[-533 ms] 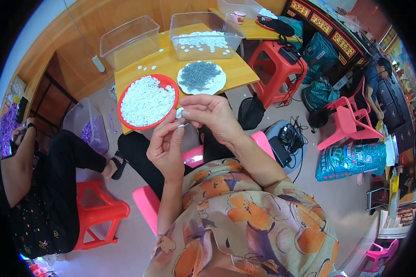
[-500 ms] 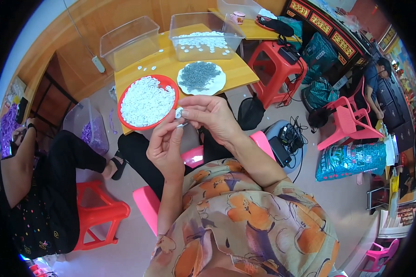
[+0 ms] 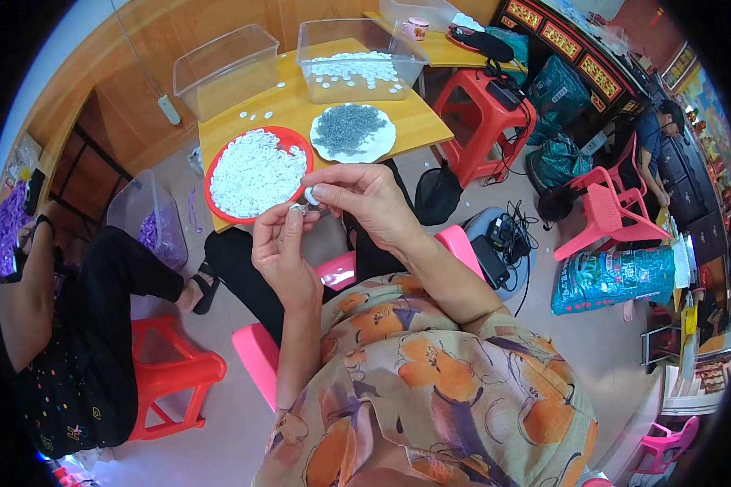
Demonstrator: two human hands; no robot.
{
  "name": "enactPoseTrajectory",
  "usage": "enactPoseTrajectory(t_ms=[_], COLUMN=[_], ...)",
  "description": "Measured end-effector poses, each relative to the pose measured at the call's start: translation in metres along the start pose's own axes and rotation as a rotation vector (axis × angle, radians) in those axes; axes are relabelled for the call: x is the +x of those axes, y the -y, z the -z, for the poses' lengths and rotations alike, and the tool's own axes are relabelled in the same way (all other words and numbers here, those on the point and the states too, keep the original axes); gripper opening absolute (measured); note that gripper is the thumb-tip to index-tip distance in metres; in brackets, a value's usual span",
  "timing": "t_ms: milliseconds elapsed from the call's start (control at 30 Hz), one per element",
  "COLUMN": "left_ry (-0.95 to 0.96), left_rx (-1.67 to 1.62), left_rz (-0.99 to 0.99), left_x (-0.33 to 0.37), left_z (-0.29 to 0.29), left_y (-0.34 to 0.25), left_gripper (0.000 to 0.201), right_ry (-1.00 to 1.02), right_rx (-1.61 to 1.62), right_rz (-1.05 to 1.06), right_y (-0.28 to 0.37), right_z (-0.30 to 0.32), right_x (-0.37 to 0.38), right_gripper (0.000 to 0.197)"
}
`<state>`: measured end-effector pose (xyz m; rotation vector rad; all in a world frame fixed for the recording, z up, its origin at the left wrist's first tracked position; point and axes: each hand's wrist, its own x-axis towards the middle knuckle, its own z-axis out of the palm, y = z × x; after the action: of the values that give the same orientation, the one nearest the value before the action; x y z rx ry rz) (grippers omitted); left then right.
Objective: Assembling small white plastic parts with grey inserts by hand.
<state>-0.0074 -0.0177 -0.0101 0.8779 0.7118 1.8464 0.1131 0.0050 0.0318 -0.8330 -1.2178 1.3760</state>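
Observation:
Between the thumb and forefinger of my right hand is a small white oval plastic piece. My left hand, just below and left of it, pinches a small whitish piece whose exact kind is too small to make out. The fingertips of both hands are close together over the near edge of the table. Beyond them, a red round tray is heaped with white plastic pieces. Beside it, a white scalloped plate carries a pile of small grey metal parts.
On the yellow table stand a clear bin with white pieces and another clear bin. A person sits at left near a bin of purple strips. Red stool and black cables lie rightward.
My left hand has shifted slightly left and up, with its fingers more closed. The white piece in my right hand has tilted and sits a little lower left.

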Motion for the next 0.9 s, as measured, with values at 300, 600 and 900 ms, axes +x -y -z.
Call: enactPoseTrajectory(t_ms=[300,600,900], left_ry=[-0.026,-0.031,-0.031], left_rx=[0.045,0.142,0.143], left_rz=[-0.039,-0.089,-0.087], left_x=[0.0006,-0.0015,-0.0017], left_z=[-0.0007,-0.0053,-0.0061], left_y=[-0.0003,-0.003,-0.0037], left_gripper=[0.011,0.009,0.009], right_ry=[0.028,0.024,0.043], right_rx=[-0.037,-0.107,-0.117], right_rz=[0.017,0.057,0.07], right_y=[-0.0002,-0.0012,-0.0024], right_z=[-0.0023,-0.0001,0.0], right_x=[-0.0007,0.0001,0.0008], right_gripper=[0.017,0.017,0.018])
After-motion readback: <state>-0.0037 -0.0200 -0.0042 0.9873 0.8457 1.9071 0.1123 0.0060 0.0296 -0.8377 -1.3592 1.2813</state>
